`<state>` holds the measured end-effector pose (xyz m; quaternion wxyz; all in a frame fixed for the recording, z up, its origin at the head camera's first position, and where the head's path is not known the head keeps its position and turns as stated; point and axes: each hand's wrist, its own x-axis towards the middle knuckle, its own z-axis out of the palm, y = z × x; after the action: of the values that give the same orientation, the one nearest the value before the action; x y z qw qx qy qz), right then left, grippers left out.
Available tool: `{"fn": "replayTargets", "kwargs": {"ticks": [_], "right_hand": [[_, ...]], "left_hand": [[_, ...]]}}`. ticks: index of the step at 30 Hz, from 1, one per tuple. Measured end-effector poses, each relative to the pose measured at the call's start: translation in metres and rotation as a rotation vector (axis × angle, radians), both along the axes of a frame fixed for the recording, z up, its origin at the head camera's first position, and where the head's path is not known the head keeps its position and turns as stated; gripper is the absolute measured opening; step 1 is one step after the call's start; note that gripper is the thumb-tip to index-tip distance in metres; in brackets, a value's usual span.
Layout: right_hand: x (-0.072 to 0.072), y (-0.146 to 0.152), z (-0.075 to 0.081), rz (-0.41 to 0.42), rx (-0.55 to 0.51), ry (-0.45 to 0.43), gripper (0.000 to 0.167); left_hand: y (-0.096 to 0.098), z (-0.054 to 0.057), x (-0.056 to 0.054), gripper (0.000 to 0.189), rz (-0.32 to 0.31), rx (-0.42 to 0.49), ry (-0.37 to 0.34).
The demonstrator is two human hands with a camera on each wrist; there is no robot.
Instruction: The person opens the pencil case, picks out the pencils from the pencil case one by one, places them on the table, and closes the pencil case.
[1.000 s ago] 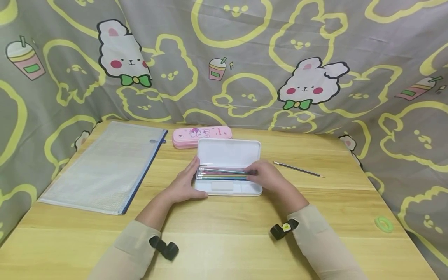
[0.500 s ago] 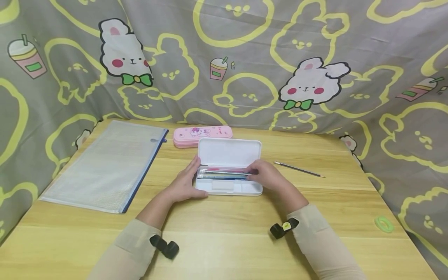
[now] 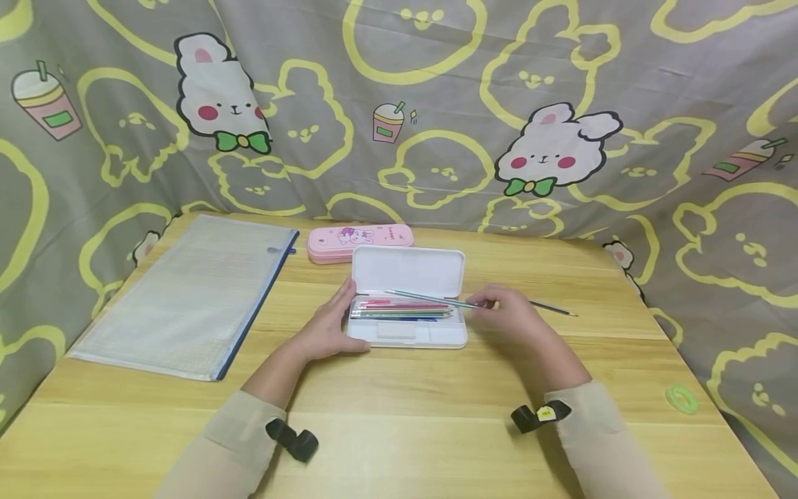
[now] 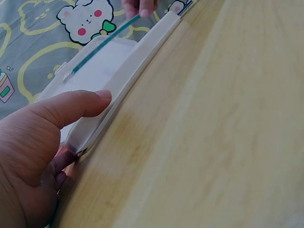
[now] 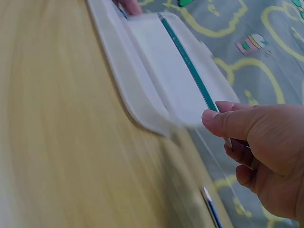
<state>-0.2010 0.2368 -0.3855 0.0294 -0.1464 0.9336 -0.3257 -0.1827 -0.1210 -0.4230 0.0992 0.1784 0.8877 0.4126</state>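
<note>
The work surface is a wood-grain tabletop (image 3: 399,423). At its near edge, two beige sleeves (image 3: 218,443) extend forward, each fitted with a black wrist camera (image 3: 291,441). A green ring (image 3: 682,399) lies close to the right edge.

The white pencil box (image 3: 406,344) sits open near the middle of the tabletop, nearer to the far edge than to the near edge, its long sides roughly parallel to the far edge. The left hand (image 3: 329,329) grips the left end of the box: thumb against the near wall, fingers around the end. A white block (image 3: 396,331) rests in the front compartment. Several pencils (image 3: 402,312) lie lengthwise in the compartment behind it.

The right hand (image 3: 514,312) is beyond the right end of the box, pinching one end of a teal pencil (image 3: 430,299) between thumb and fingers. The pencil slants over the box, its free end in front of the raised lid (image 3: 408,270). A dark pencil (image 3: 553,309) lies behind the right hand, partly hidden by it, tip toward the right edge.

A mesh folder (image 3: 193,298) with a blue zip lies along the left edge, reaching the far-left corner. A pink case (image 3: 374,238) stands by the far edge, partly covered by the lid. Beyond that edge hangs a grey patterned curtain (image 3: 449,159).
</note>
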Motion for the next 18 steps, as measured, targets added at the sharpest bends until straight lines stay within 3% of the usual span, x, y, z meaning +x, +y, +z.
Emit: {"fn": "replayTargets", "kwargs": {"ticks": [10, 18], "right_hand": [[0.024, 0.073, 0.009, -0.117, 0.107, 0.041, 0.02], [0.036, 0.122, 0.003, -0.209, 0.181, 0.036, 0.024]], "left_hand": [[-0.001, 0.001, 0.001, 0.123, -0.004, -0.017, -0.004], [-0.001, 0.0, 0.0, 0.123, -0.001, -0.016, -0.007]]}}
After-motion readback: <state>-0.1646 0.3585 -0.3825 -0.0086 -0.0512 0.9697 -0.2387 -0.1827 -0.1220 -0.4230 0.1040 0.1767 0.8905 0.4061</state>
